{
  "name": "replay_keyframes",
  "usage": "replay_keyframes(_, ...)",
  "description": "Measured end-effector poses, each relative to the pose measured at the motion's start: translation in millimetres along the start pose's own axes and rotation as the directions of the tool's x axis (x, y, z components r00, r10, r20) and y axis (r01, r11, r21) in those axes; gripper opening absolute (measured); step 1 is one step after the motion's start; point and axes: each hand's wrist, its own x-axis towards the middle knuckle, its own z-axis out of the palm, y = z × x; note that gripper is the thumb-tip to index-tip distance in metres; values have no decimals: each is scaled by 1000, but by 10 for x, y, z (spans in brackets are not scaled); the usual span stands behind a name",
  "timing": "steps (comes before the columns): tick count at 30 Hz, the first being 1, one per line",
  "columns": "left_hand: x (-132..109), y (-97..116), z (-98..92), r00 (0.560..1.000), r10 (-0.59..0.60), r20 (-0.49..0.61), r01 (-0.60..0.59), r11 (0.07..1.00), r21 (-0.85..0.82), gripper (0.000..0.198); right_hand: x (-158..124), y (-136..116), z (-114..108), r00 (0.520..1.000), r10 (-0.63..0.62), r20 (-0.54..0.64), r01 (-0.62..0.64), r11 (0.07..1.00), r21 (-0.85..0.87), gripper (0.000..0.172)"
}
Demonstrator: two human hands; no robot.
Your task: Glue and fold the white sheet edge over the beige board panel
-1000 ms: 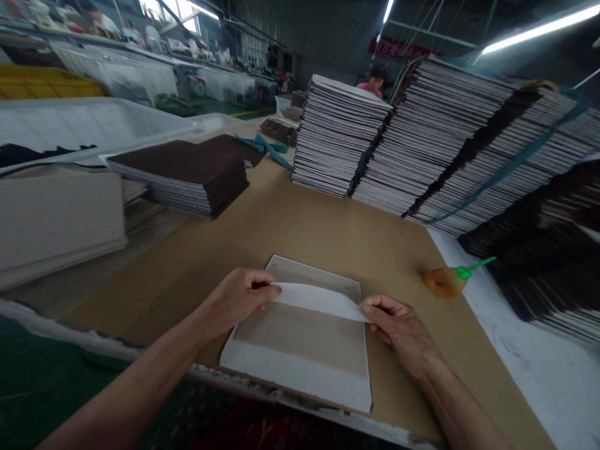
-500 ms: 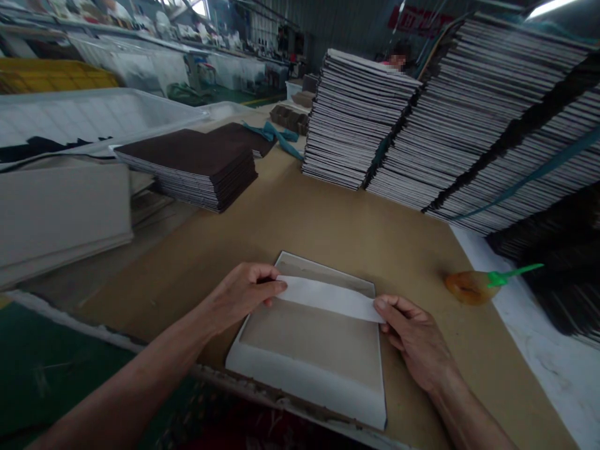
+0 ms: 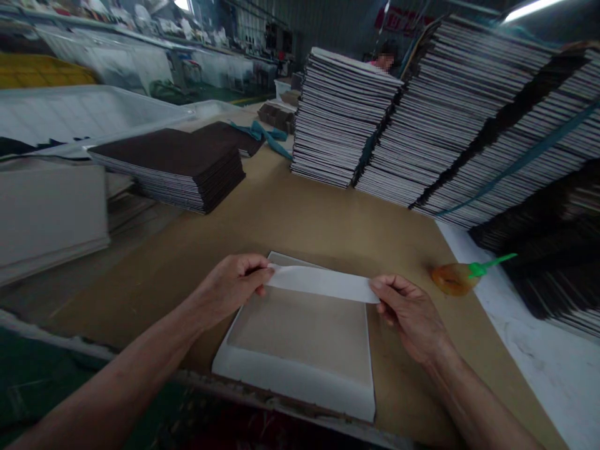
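Observation:
A white strip (image 3: 323, 282) is stretched between my two hands, over the far part of a flat panel. My left hand (image 3: 239, 281) pinches its left end between thumb and fingers. At the right end, my right hand (image 3: 407, 312) grips the strip the same way. The panel (image 3: 300, 331) lies on the brown table cover, with a grey-beige middle and a white band along its near edge. The strip hides much of the panel's far edge; whether it touches the panel I cannot tell.
Tall stacks of panels (image 3: 347, 119) stand at the back right. A dark brown stack (image 3: 173, 162) and pale boards (image 3: 51, 212) are at left. An orange bottle with a green nozzle (image 3: 454, 279) lies at right. A person (image 3: 385, 61) is partly visible behind the stacks.
Both hands have raised the strip slightly toward the panel's far edge, and it looks straighter. The whole view has shifted, so the surroundings appear further left.

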Motion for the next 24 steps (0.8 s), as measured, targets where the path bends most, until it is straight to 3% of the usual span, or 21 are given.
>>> replay_keyframes(5, 40, -1, -7, 999, -21, -39, 21, 1000, 6, 37, 35, 50, 4, 999, 5, 41, -4, 1000, -25, 41)
replay_keyframes(9, 95, -30, 2, 998, -63, -24, 63, 997, 37, 40, 61, 106, 4, 999, -15, 48, 22, 987, -160, 43)
replay_keyframes(16, 205, -92, 8, 997, -24, -72, 20, 998, -57, 37, 142, 173, 43, 978, -209, 10, 200, 920, -338, 39)
replay_keyframes(24, 270, -138, 64, 988, -8, -156, 12, 1000, 24, 31, 175, 270, 81, 954, -299, -23, 254, 848, -465, 37)
